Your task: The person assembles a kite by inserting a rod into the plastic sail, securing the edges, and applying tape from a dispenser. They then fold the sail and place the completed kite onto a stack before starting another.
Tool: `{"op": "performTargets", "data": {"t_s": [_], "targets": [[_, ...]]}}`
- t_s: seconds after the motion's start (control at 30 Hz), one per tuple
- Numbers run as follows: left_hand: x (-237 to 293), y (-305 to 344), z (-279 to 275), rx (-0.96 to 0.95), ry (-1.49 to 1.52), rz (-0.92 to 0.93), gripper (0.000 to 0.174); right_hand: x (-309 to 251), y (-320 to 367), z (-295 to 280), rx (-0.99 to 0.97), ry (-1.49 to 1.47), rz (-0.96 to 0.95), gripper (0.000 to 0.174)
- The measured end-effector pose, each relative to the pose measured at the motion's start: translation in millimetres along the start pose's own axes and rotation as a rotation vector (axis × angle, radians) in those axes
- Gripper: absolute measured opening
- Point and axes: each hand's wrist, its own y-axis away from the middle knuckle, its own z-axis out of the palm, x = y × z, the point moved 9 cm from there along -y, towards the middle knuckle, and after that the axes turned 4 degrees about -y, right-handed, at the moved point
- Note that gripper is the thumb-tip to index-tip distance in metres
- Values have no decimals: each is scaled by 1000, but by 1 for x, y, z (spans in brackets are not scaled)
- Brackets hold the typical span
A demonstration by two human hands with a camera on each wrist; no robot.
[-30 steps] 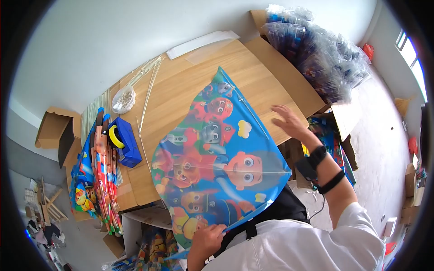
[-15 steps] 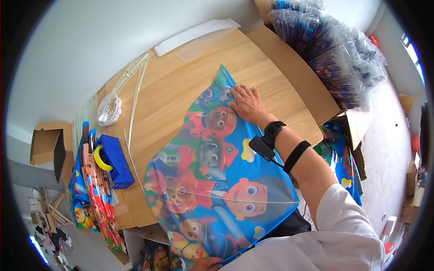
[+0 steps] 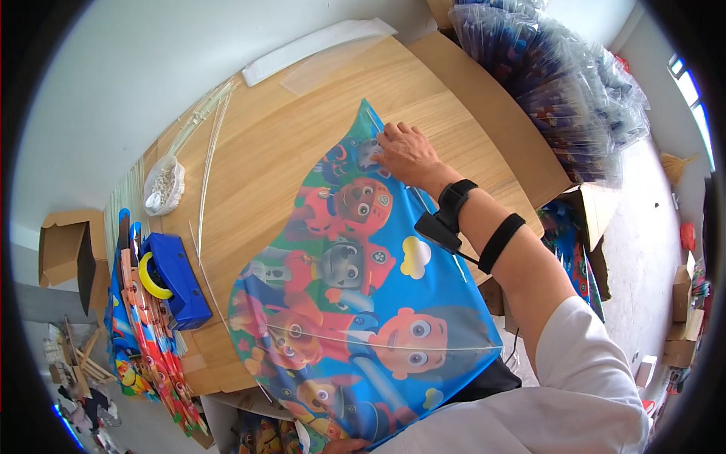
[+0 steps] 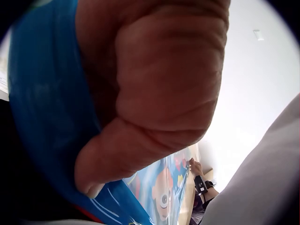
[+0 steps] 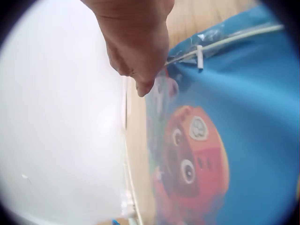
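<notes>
A blue kite [image 3: 454, 318] printed with cartoon dogs and a boy's face lies across the table's front and over the person's lap. Along its upper right edge runs a thin pale rod [image 5: 243, 37], with a small white clip [image 5: 200, 57] on it. Close to the kite's narrow tip, my right hand [image 3: 408, 153] grips that edge with bent fingers. My left hand [image 3: 345, 446] is at the near bottom edge, mostly cut off in the head view. In the left wrist view its fingers curl and pinch the blue fabric [image 4: 42, 93].
On the wooden table [image 3: 302, 136] are a blue tape dispenser [image 3: 178, 280], a white basket [image 3: 165, 185] of small parts and thin rods [image 3: 208, 163]. Rolled kites [image 3: 147, 325] lie at the left edge. A box of plastic-wrapped packs [image 3: 560, 91] stands at the back right.
My right hand has come from the kite's right side onto its edge near the tip, its fingers now bent there. My left hand stays at the bottom edge, lower in the head view.
</notes>
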Motion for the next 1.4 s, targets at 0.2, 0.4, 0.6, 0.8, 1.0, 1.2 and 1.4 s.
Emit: {"op": "performTargets", "data": {"t_s": [0.2, 0.4, 0.6, 0.8, 1.0, 1.2, 1.4], "targets": [[18, 0, -8, 1, -175, 183, 8, 53, 31, -9, 223, -842, 56, 24], [51, 16, -27, 317, -536, 369, 12, 71, 159, -26, 128, -835, 234, 27], [121, 49, -54, 459, -457, 472, 19, 33, 248, -59, 161, -633, 70, 48], [161, 96, -66, 542, -434, 518, 14, -10, 252, -62, 156, -608, 35, 77], [183, 139, -81, 680, -482, 561, 12, -15, 235, -35, 190, -633, 33, 73], [180, 141, -86, 730, -486, 569, 11, -32, 228, -40, 303, -530, -3, 58], [175, 152, -95, 736, -398, 606, 15, -16, 215, -60, 505, -597, -60, 28]]}}
